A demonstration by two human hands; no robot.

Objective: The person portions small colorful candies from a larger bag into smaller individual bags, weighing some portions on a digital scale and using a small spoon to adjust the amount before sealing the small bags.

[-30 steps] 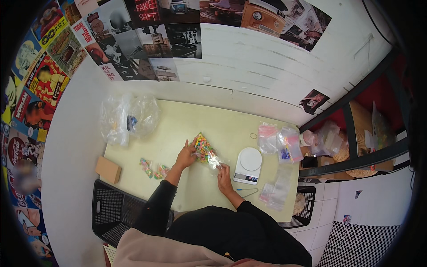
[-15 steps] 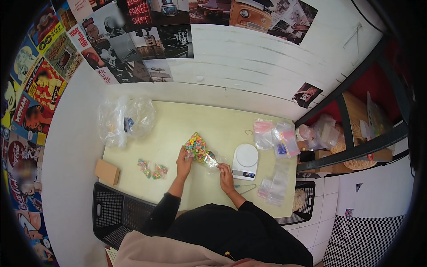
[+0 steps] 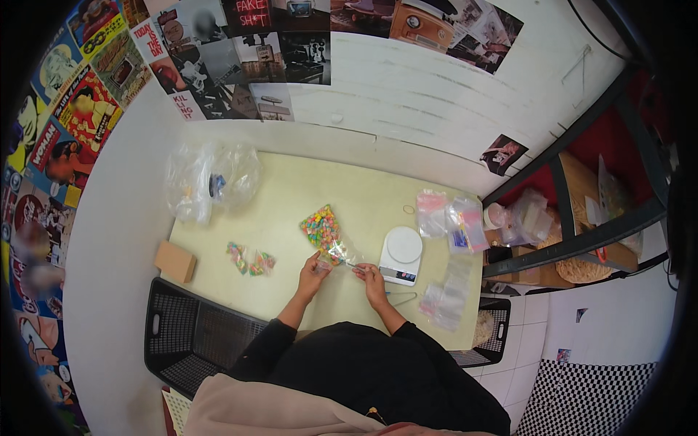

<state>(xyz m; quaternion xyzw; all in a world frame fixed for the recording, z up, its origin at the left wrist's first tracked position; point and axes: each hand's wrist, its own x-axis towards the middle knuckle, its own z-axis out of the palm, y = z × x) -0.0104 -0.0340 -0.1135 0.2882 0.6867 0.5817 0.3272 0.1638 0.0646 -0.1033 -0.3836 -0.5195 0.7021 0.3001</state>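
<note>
Left hand (image 3: 313, 277), right hand (image 3: 371, 280): both grips pinching plastic bag (image 3: 345, 253) of multicoloured pieces (image 3: 320, 225); wall posters (image 3: 83, 105) carry lettering.

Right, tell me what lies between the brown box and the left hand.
Two small packets of colourful pieces lie between the brown box and the left hand in the head view.

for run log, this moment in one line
left hand: at bag | right hand: holds bag's clear end | scale: right of bag

Two hands (image 3: 313, 278) (image 3: 374, 283), perhaps two sachets (image 3: 262, 263).
</note>
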